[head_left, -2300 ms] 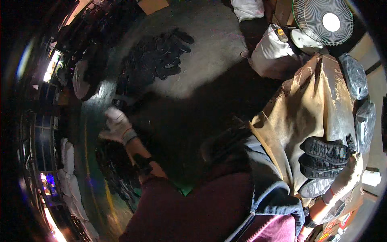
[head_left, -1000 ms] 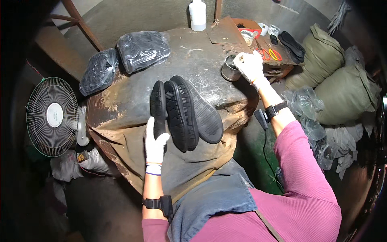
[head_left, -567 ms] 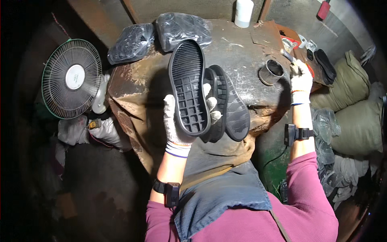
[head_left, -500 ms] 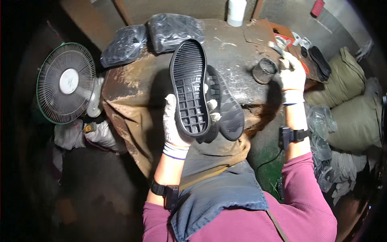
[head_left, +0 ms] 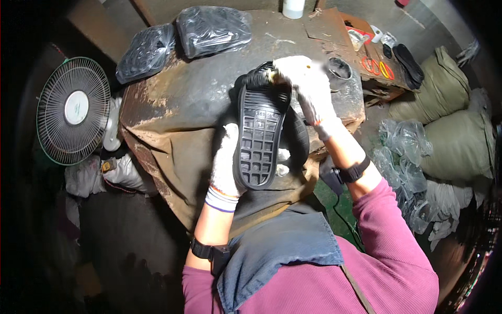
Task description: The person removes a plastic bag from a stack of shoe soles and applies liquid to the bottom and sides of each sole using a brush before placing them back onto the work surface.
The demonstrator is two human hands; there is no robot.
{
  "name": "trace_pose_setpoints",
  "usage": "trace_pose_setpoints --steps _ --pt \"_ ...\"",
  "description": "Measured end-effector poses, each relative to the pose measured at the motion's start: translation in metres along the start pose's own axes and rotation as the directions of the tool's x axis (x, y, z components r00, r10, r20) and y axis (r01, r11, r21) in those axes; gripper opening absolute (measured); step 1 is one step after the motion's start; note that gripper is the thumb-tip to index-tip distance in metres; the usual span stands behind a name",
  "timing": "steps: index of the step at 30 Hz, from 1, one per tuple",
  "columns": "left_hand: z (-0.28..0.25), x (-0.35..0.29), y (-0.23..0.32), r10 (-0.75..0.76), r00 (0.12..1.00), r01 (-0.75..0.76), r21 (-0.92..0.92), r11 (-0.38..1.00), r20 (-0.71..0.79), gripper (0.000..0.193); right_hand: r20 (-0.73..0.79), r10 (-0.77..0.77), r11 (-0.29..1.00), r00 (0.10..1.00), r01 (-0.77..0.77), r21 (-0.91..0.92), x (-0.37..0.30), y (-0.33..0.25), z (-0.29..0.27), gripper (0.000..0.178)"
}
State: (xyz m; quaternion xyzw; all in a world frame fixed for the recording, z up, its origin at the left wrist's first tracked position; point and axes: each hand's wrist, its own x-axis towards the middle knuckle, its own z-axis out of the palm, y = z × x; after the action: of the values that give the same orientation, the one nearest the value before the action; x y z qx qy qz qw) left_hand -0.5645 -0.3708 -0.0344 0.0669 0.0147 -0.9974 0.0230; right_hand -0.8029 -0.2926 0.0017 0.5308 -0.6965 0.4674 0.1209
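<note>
My left hand (head_left: 226,162), in a white knitted glove, grips a black shoe sole (head_left: 259,136) from below, its ridged and gridded inner side facing up. The fingertips show past the sole's right edge. Partly hidden behind it is another dark sole (head_left: 298,141). At the sole's far end my right hand (head_left: 306,83), also gloved, is closed over what looks like a small brush (head_left: 270,76), mostly covered by the fingers. Just right of that hand stands a dark round cup (head_left: 340,68) on the worn table (head_left: 209,89).
Two plastic-wrapped black bundles (head_left: 213,31) lie at the table's back left, near a white container (head_left: 294,8). A fan (head_left: 76,110) stands left. On the right are scissors (head_left: 370,65), dark insoles (head_left: 408,65), green sacks (head_left: 455,141) and clear plastic bags (head_left: 400,157).
My right hand has moved left from beside the cup onto the sole's far end. The held sole has shifted slightly and tilted, and the whole view has moved a little.
</note>
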Motion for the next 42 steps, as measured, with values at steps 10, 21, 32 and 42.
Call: trace_pose_setpoints --steps 10,21,32,42 --pt "-0.002 0.014 0.036 0.350 0.937 -0.342 0.162 0.926 -0.020 0.075 0.329 0.293 0.703 0.898 -0.435 0.563 -0.072 -0.105 -0.015 0.022" --pt "-0.016 -0.030 0.051 0.625 0.752 -0.301 0.953 0.042 0.210 0.061 0.294 0.054 0.965 0.954 -0.126 0.231 -0.041 -0.097 -0.031 0.012" --pt "-0.001 -0.034 0.024 0.251 0.968 -0.140 0.852 0.504 0.011 0.075 -0.144 -0.113 0.978 0.983 0.084 -0.191 0.017 -0.020 -0.031 0.006" --pt "0.008 -0.038 0.002 0.120 0.989 -0.087 0.328 0.941 -0.082 0.091 -0.063 -0.349 0.907 0.935 0.320 -0.273 0.028 -0.026 -0.016 0.017"
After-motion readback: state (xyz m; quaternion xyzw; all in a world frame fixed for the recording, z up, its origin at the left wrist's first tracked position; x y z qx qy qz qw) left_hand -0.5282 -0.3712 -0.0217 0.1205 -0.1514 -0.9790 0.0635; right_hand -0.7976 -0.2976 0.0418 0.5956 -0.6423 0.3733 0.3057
